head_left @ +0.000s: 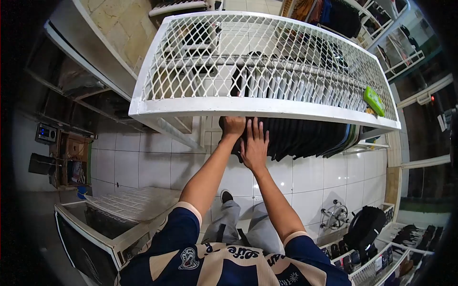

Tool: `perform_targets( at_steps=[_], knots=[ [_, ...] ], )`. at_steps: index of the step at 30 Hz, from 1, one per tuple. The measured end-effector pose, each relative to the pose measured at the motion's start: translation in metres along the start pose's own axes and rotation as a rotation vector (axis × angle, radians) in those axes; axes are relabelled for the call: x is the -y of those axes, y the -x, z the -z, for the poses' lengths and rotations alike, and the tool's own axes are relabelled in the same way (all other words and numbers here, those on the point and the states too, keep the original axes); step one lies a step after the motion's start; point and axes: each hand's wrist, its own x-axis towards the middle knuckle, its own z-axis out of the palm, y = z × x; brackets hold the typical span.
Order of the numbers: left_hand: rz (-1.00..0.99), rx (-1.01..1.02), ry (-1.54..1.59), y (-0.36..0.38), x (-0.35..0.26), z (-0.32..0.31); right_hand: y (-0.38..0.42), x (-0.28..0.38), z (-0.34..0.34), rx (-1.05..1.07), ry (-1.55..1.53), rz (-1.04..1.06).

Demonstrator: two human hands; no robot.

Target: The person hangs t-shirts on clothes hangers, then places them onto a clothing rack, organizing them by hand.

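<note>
A row of black garments [296,136] hangs close together beneath the white mesh-topped rack [257,106]. My left hand [234,127] is closed at the left end of the row, on the edge of a black garment [222,124]; its fingertips are partly hidden. Just right of it, my right hand [255,145] lies flat against the garments, fingers stretched upward and slightly apart. Through the mesh, pale hanger tops or tags show along a rail [286,64]. What kind of garments they are I cannot make out.
A bright green object [374,101] sits on the mesh at the right. A white-framed display case [102,226] stands lower left. At lower right are a black backpack [365,226], a chrome wheeled base [335,213] and shelves of small goods. White tiles [155,162] cover the floor.
</note>
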Motion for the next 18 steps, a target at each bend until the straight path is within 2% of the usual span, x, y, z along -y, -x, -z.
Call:
perform_targets(
  at_steps=[2, 3, 6, 7, 8, 10, 11, 13, 14, 16, 18],
  knots=[
    [-0.045, 0.269, -0.095, 0.006, 0.002, 0.002, 0.003, -0.002, -0.004, -0.025, -0.018, 0.005],
    [-0.054, -0.05, -0.053, -0.001, -0.004, 0.001, 0.005, -0.003, -0.006, -0.02, -0.017, 0.0],
    [-0.06, -0.07, 0.025, -0.011, -0.003, 0.012, 0.008, -0.006, -0.008, -0.063, -0.028, 0.027],
    [0.006, 0.017, 0.104, -0.009, -0.003, 0.016, 0.008, -0.007, -0.008, -0.063, -0.032, 0.032],
    [0.003, 0.02, 0.103, -0.009, -0.005, 0.028, 0.01, -0.009, -0.008, -0.061, -0.037, 0.036],
    [0.181, 0.617, 0.215, -0.008, -0.013, 0.063, 0.013, -0.012, -0.006, -0.049, -0.045, 0.05],
    [0.176, 0.614, 0.213, 0.003, -0.019, 0.07, 0.014, -0.014, -0.004, -0.036, -0.05, 0.067],
    [0.172, 0.179, 0.39, 0.037, -0.034, 0.081, 0.024, -0.014, -0.001, -0.045, -0.03, 0.089],
    [0.165, 0.181, 0.391, 0.056, -0.039, 0.087, 0.031, -0.014, -0.002, -0.034, -0.023, 0.09],
    [0.221, 0.328, 0.409, 0.091, -0.046, 0.096, 0.052, -0.016, -0.001, -0.008, -0.017, 0.108],
    [0.33, 0.481, 0.388, 0.131, -0.061, 0.111, 0.09, -0.025, -0.007, 0.138, -0.157, 0.043]
  ],
)
